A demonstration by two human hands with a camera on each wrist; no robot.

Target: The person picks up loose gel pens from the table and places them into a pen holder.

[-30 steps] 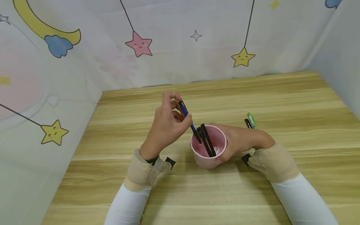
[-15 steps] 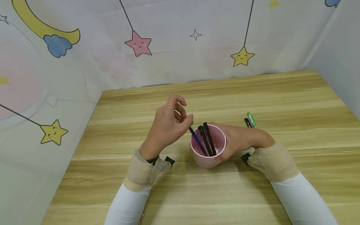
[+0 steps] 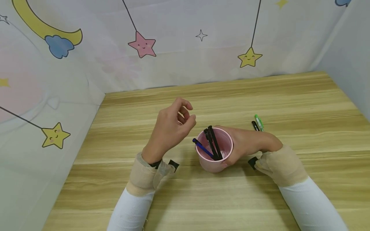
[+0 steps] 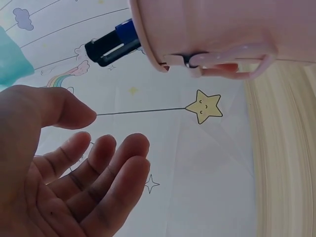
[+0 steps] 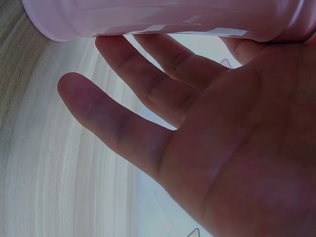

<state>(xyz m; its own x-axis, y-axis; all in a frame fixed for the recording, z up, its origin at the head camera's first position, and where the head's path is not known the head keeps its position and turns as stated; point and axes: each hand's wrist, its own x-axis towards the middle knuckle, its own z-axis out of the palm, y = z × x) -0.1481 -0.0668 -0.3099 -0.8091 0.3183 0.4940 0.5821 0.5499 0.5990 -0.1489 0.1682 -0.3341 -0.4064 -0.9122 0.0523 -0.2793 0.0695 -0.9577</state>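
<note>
A pink cup [image 3: 214, 166] stands on the wooden table, and my right hand [image 3: 242, 142] grips its right side. In the right wrist view, fingers [image 5: 133, 69] touch the wall of the cup [image 5: 163, 19], while the little finger stays apart from it. Inside the cup two black pens [image 3: 214, 141] lean toward the back. A blue pen [image 3: 202, 147] leans left, its black clip end over the rim. My left hand [image 3: 170, 128] hovers up and left of the cup with relaxed, bent fingers and holds nothing. The left wrist view shows the blue pen's end [image 4: 113, 43] beyond the thumb.
Behind the right hand, a green pen [image 3: 259, 122] and a black pen [image 3: 255, 125] lie on the table [image 3: 138, 109]. A patterned curtain [image 3: 185, 64] hangs along the back and left edges. The cup has a small handle [image 4: 242, 59].
The left hand has lowered the blue pen into the cup and let it go, and the pen has tipped left against the rim. The right hand keeps its grip on the cup.
</note>
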